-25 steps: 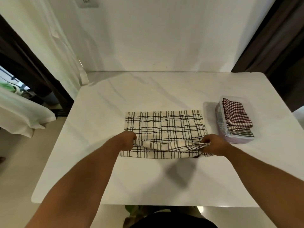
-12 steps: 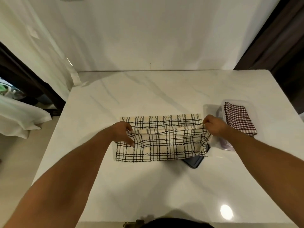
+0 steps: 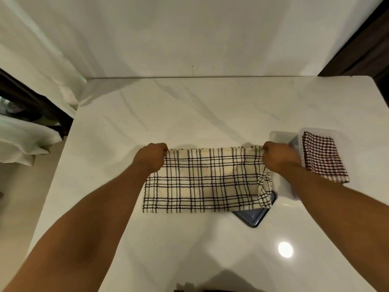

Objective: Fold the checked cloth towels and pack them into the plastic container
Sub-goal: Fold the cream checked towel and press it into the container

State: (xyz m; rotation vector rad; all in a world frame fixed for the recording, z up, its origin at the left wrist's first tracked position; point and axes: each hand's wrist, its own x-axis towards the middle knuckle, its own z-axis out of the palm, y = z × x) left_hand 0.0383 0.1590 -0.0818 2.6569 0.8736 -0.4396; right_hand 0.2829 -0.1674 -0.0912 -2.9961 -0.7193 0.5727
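A cream towel with black checks lies folded in half on the white marble table. My left hand pinches its far left corner and my right hand pinches its far right corner, both at the far edge. At the right stands a clear plastic container with a folded dark red checked towel on top of its contents. My right forearm hides the container's near left part.
A dark blue lid or tray pokes out from under the towel's near right corner. The white wall stands behind the table, a white curtain at the left, dark curtains at the right. A lamp's glare shines on the near table.
Both hands carried the towel's near edge away from me over to its far edge, so the towel now lies folded in half. The dark lid came into view.
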